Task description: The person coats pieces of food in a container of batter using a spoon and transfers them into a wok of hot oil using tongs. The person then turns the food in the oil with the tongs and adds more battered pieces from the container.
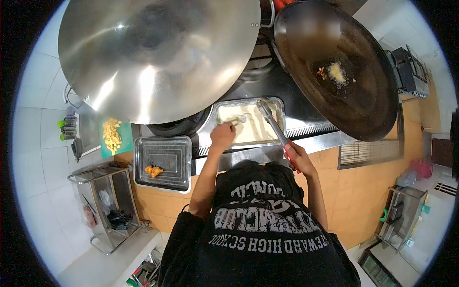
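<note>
My right hand (297, 156) is wrapped round the red handle of a pair of metal tongs (274, 125), whose tips point away from me over the far right part of a tray. That rectangular metal tray (283, 110) contains pale, creamy batter (256, 128). My left hand (223, 136) is at the tray's left side, fingers curled down. Just beyond those fingers a greyish-white shape (240, 118) lies in the batter; I cannot make out what it is or whether my fingers grip it. In the dark wok (368, 105) on the right, a pale battered piece (337, 72) sits in bubbling oil beside small brown bits.
A large shiny wok (158, 81) covers the upper left. Below it, a metal tray (186, 165) bears a golden fried piece (153, 171). Yellow cut pieces (112, 136) lie on a green board (126, 138) at left. A wire rack (370, 155) stands at right.
</note>
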Demonstrator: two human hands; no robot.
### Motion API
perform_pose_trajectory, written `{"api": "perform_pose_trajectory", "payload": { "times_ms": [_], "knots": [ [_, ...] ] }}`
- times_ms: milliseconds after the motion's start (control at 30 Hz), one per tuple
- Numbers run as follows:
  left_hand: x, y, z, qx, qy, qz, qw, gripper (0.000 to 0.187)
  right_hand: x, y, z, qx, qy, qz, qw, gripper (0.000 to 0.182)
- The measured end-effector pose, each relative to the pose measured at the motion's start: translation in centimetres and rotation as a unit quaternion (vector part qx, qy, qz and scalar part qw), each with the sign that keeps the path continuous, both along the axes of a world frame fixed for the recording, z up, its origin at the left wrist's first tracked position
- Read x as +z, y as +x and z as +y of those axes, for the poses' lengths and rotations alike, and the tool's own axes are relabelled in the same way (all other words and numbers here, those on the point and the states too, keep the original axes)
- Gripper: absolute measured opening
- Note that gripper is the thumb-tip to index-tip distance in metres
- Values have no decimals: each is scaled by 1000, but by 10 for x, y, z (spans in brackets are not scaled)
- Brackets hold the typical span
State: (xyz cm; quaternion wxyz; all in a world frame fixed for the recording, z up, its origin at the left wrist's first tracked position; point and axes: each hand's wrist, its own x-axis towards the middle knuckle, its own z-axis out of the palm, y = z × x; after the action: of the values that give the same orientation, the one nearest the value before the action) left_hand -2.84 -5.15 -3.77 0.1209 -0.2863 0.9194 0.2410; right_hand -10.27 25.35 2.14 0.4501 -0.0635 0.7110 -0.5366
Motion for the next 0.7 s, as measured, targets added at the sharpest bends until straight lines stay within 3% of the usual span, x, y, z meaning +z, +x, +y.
{"api": "perform_pose_trajectory", "payload": {
  "times_ms": [133, 333, 467, 567, 667, 700],
  "knots": [
    [0, 4, -1, -30, 45, -8, 999, 30, 0, 2, 1, -15, 14, -2, 1000, 60],
    [3, 18, -27, 30, -73, -3, 997, 28, -2, -3, 6, -14, 1, 3, 1000, 67],
    [0, 12, -19, 9, 22, 21, 1000, 28, -7, -7, 4, -14, 13, 2, 1000, 66],
    [3, 5, -9, 5, 56, -47, 997, 32, -7, -13, 1, 25, -6, 21, 999, 64],
    [5, 2, -27, 10, 16, -51, 999, 32, -4, -12, 0, 17, 18, 35, 999, 63],
    [-20, 10, -40, 32, 5, 13, 999, 31, -4, -11, 1, 16, 20, 33, 999, 63]
  ]
}}
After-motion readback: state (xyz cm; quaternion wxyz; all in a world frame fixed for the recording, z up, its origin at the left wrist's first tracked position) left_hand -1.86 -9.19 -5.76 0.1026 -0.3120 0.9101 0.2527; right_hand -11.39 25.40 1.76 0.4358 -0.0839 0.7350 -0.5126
